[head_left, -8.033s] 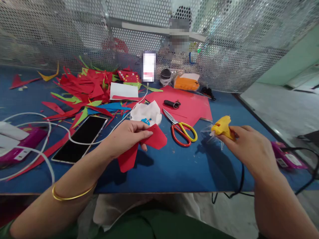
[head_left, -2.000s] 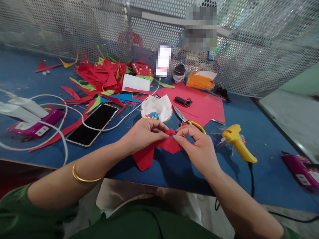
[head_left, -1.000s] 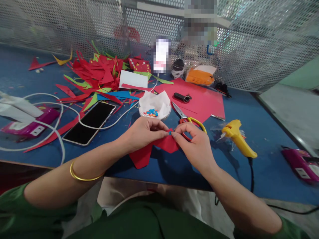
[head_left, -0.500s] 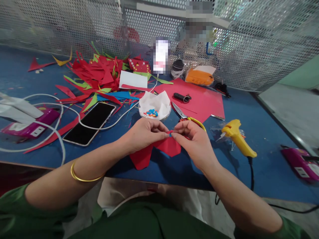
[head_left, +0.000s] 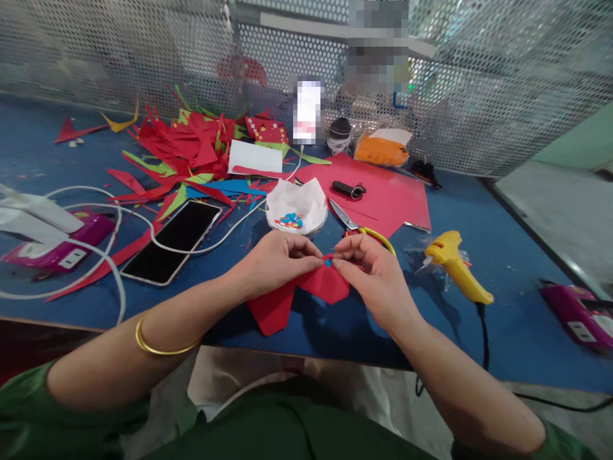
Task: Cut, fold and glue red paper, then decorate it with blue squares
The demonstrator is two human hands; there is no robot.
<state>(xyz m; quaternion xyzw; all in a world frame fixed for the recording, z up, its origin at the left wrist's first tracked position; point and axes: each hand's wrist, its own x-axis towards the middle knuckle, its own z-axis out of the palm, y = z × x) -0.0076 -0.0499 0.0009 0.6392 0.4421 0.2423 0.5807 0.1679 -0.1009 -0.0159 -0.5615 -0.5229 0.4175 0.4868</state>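
Between my two hands is a folded red paper piece (head_left: 326,285) with a small blue spot (head_left: 328,262) at its top edge. My left hand (head_left: 282,259) pinches it from the left, thumb against fingers. From the right, my right hand (head_left: 371,268) pinches the same edge close by the blue spot. A longer red flap (head_left: 272,310) hangs below my left hand; whether it joins the pinched piece is hidden. Just beyond my hands sits a paper-lined bowl (head_left: 313,198) with small blue and orange bits (head_left: 292,220). Scissors (head_left: 345,216) with yellow handles lie behind my right hand.
A yellow glue gun (head_left: 454,265) lies at right, near a purple power strip (head_left: 577,316). At left are a dark phone (head_left: 175,243), a white cable (head_left: 211,245) and another purple strip (head_left: 90,233). Red paper scraps (head_left: 191,144) pile behind; red sheets (head_left: 387,191) lie beyond the scissors.
Both hands keep their pinch on the red paper. The blue spot shows a little more between my fingertips, and the view has shifted slightly.
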